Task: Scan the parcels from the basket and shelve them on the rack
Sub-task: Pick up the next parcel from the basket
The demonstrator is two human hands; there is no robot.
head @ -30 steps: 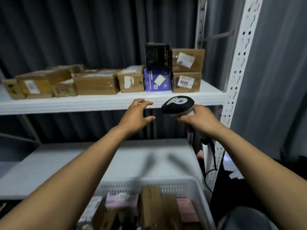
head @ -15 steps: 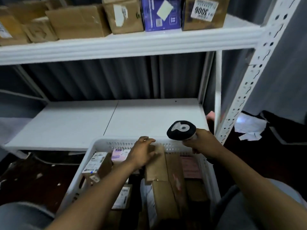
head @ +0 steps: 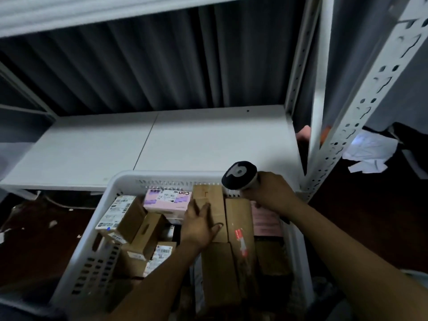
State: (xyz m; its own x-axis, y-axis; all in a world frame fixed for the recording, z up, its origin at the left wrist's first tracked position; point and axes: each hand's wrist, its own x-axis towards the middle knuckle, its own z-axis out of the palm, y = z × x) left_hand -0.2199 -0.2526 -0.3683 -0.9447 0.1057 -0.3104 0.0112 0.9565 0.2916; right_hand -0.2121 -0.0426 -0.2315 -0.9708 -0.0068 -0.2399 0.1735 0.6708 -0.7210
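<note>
View: the camera has tipped further down than half a second ago — the upper shelf's parcels have left the picture, and only that shelf's white front edge (head: 115,12) crosses the top.
Left hand: the left hand (head: 200,222) has slid deeper into the basket and now lies flat on a tall brown parcel (head: 209,205), fingers spread and loose, nothing gripped.
Right hand: the right hand (head: 269,192) stays curled tight around the handle of a black-headed scanner (head: 239,174), held above the basket's far right corner, much as before.
Basket: one white slotted basket (head: 162,178) stands in front of the rack's lower shelf (head: 196,140), packed with parcels.
Count: about seven brown cardboard parcels, one pink box (head: 168,200) at the far end, one pink flat packet (head: 266,221) by the right wall — two hands, one scanner.
Hard to see: the near parcels sink into shadow and sit under the forearms, so the count is rough; most labels are too small to read.
Floor: crumpled white paper (head: 369,149) lies right of the rack post (head: 361,105).
</note>
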